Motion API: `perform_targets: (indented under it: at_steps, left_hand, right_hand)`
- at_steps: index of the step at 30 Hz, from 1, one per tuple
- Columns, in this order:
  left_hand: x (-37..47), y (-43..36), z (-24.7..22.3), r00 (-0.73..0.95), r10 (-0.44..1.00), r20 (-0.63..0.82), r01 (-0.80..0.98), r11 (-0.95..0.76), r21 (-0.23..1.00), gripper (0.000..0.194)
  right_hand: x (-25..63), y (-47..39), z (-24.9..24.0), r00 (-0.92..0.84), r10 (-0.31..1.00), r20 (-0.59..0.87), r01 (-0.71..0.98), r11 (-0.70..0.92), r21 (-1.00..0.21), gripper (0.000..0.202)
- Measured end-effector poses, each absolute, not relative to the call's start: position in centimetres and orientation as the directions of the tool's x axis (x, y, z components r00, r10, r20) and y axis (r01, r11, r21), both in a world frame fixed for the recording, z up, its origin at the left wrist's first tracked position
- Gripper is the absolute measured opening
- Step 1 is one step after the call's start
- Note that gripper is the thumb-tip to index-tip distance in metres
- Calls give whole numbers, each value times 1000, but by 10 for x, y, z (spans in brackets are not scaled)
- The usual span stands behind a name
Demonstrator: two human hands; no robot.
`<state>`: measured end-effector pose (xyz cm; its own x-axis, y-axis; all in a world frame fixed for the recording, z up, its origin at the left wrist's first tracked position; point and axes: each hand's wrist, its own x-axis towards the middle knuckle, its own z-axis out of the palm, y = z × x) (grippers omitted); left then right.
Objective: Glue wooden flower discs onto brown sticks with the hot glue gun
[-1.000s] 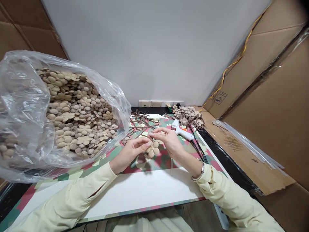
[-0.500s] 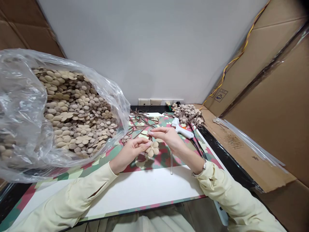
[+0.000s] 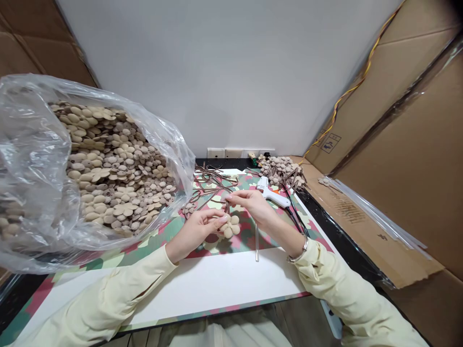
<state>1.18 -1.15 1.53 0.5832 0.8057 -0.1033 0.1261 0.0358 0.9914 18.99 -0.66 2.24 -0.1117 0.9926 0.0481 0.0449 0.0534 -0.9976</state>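
A beige five-petal flower (image 3: 231, 226) is pinched between the thumb and fingers of my left hand (image 3: 197, 230). Just above and to the right, my right hand (image 3: 252, 206) pinches a thin brown strip (image 3: 227, 207) that runs down to the flower. Where strip and flower meet is partly hidden by my left fingers. Several loose brown cords (image 3: 213, 180) lie behind my hands on the camouflage-patterned mat (image 3: 213, 246). A white glue gun (image 3: 273, 193) rests behind my right hand, and a clear stick (image 3: 257, 243) lies below my right wrist.
At the left, a large clear plastic bag (image 3: 173, 140) holds a heap of beige flowers (image 3: 123, 168). A pile of flowers with brown strips (image 3: 284, 169) sits at the back right. Clear sticks (image 3: 379, 214) lie on cardboard (image 3: 347, 207). White paper (image 3: 213, 279) covers the near mat.
The flower and my left hand have shifted slightly to the right. My right hand still pinches the strip, nearly in the same place.
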Motion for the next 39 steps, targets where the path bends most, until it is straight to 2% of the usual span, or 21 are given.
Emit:
perform_targets:
  at_steps: [9,14,22,25,34,39]
  left_hand:
    - [13,-13,15,592,796,-131,112,79,991,29]
    - [12,-11,12,588,802,-107,142,28,990,30]
    - [12,-11,13,569,820,-58,155,-37,987,28]
    - [11,-11,12,575,815,-78,158,-17,987,28]
    - [10,-10,14,642,759,-110,54,98,994,27]
    - [-6,4,28,750,643,-156,194,11,981,24]
  right_hand:
    - [188,-8,24,-121,991,63,59,70,-996,29]
    - [186,-8,23,-122,991,48,53,54,-997,31]
    - [191,-6,22,-179,979,-99,-15,-104,-994,17]
    - [191,-6,19,-164,982,-92,-40,-100,-994,14]
    - [198,0,17,-91,993,-77,-85,-84,-993,23]
    - [204,4,19,-76,997,5,-60,0,-998,19]
